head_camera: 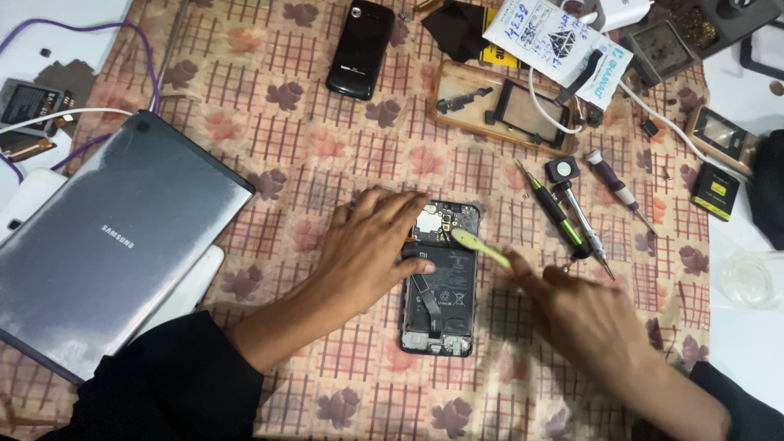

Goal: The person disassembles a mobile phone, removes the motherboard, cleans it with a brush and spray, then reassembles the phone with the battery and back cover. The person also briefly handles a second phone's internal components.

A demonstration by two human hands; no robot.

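Nearest the camera, two dark sleeves come in from the bottom edge, one on each side. The left hand [371, 245] lies flat with its fingers spread, pressing on the left edge of an opened phone [441, 286] that rests back-up on the flowered, checked cloth [327, 155]; the phone's rear cover is off, so the black battery and the circuit board at its top end are bare. The right hand [584, 314] is closed around the handle of a pale green brush [482, 247] (the hand is blurred, so the exact finger hold cannot be told), and the brush head sits on the board near the phone's upper right corner.

Just beyond the right hand lie a green-and-black screwdriver [555, 211], a metal-shafted screwdriver [584, 224] beside it, and a purple-handled one [616, 186] a little further off. To the left, well apart from the phone, a grey tablet [114, 245] lies face down over a white slab.

Further back, a brown tray [461, 82] holds a black phone frame [535, 114] and small parts, with a white cable [653, 114] running across it. A black handset [361, 49] lies at the far edge of the cloth, and a white written-on packet [555, 41] overlaps the tray's far corner.
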